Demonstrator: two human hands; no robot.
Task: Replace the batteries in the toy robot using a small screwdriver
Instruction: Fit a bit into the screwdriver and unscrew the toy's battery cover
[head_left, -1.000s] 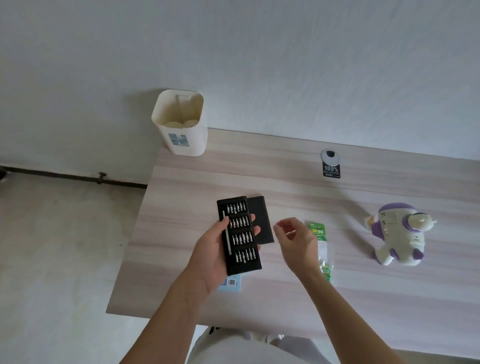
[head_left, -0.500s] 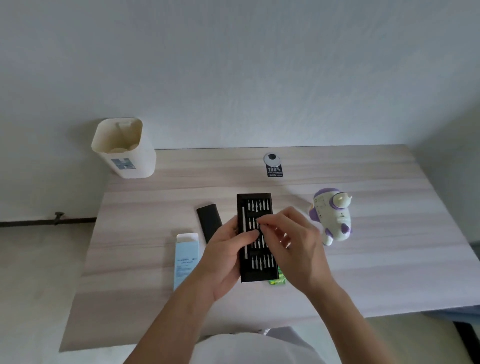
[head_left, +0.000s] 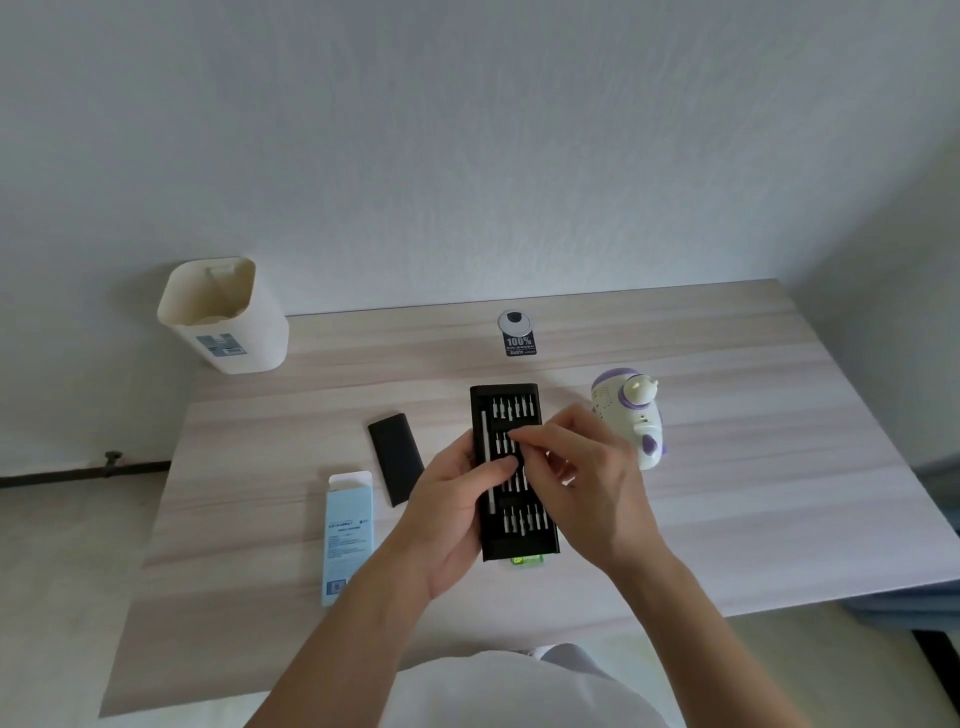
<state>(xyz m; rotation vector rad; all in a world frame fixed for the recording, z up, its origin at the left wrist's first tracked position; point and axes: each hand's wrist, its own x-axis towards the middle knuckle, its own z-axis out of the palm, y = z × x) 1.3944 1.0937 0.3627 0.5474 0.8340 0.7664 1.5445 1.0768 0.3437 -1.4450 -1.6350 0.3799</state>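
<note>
Two hands now meet at the bit tray (head_left: 519, 546): your left hand (head_left: 447, 519) grips it, your right hand (head_left: 587, 483), free a second ago, pinches a second-row bit (head_left: 505, 444), so bit selection begins; the toy robot (head_left: 631, 415) waits at 2 o'clock.

The left hand (head_left: 447, 514) grips the bit case (head_left: 519, 545) from its left edge; the right hand (head_left: 587, 483) curls over its middle, fingertips (head_left: 524, 435) touching it.

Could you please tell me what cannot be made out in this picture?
Head view, all:
Bit tray, held by the left hand: bit tips too small to tell apart.
Right hand: its fingers cover the second row; whether they pinch a bit is unclear.
Green pack: mostly hidden under the tray.
Toy robot: battery cover not visible.
</note>
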